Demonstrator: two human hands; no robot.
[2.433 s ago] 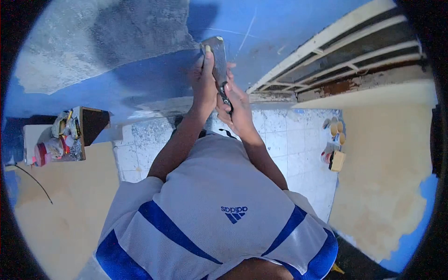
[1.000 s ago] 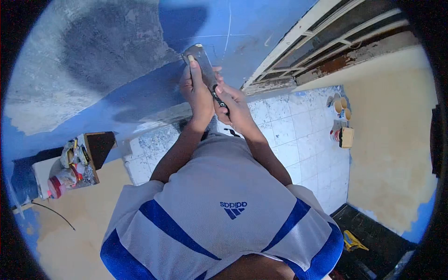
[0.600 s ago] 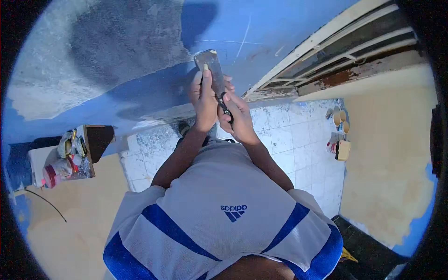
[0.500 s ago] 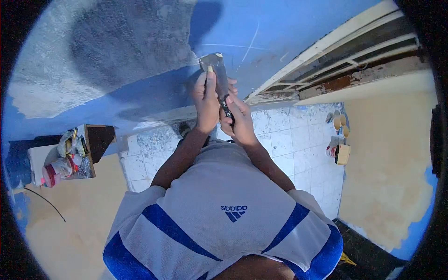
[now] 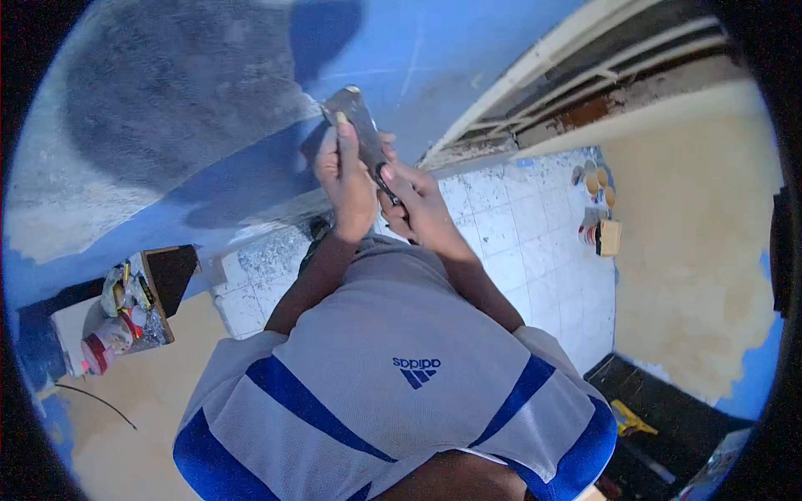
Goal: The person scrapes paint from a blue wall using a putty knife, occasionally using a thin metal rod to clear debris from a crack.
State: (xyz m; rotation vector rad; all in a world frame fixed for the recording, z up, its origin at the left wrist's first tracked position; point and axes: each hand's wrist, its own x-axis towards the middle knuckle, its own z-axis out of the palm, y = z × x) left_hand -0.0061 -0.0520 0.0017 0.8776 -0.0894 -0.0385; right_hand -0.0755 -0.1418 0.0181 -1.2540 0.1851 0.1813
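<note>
A putty knife (image 5: pixel 365 125) with a wide grey blade and a dark handle is held up in front of my body, close before the wall. My right hand (image 5: pixel 423 204) is wrapped round its handle, the thumb on top. At the blade, my left hand (image 5: pixel 349 188) is closed, its thumb lying along the blade's left side near the broad end. Pale material shows at the corners of that end. Behind the tool, the wall is part blue paint (image 5: pixel 251 159) and part rough grey-white plaster (image 5: pixel 192 83).
A box-like shelf (image 5: pixel 171 288) with a pinkish-red container (image 5: pixel 107 344) and clutter stands at left. To the right are a barred window frame (image 5: pixel 576 79), roll-like tan objects (image 5: pixel 597 182) and a beige-topped container (image 5: pixel 611 238) on spattered white floor tiles (image 5: pixel 535 225). A yellow tool (image 5: pixel 632 417) lies lower right.
The view has shifted, so both hands and the putty knife now appear further left. My grip on it looks the same, and more of the dark area at lower right shows.
</note>
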